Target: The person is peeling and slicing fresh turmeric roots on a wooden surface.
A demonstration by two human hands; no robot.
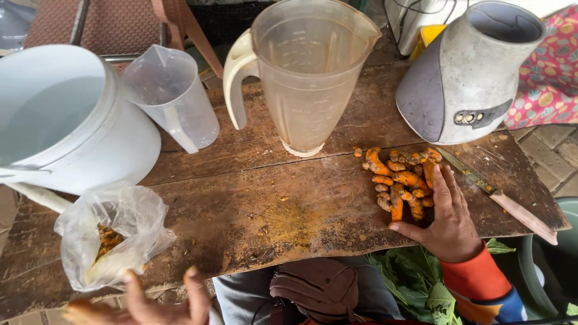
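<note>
Worn, stained wooden planks (265, 204) serve as the worktop, dusted orange where roots have been cut. The right hand (448, 219) lies flat and open on the wood, fingers spread and unclenched, its palm edge and thumb pressed against the near side of a heap of orange turmeric roots (402, 180); it grips nothing, only cups the pile. To gather well from here, I judge that the hand should keep low on the wood with fingers together, so that the small pieces do not slip between them or roll off the near edge. The left hand (150, 304) shows at the bottom edge, fingers curled upward and loose, holding nothing that I can make out, just beside a crumpled clear plastic bag (114, 232) with more orange pieces inside.

Right of the pile lies a knife (494, 192) with a pale handle, blade towards the roots and close to the fingertips, so a sweep that way calls for care. Behind stand a tall blender jug (307, 78), empty, and a grey blender base (466, 75). Farther left are a small clear measuring jug (171, 96) and a large white bucket (66, 120). Green leaves (415, 280) lie below the plank edge.
</note>
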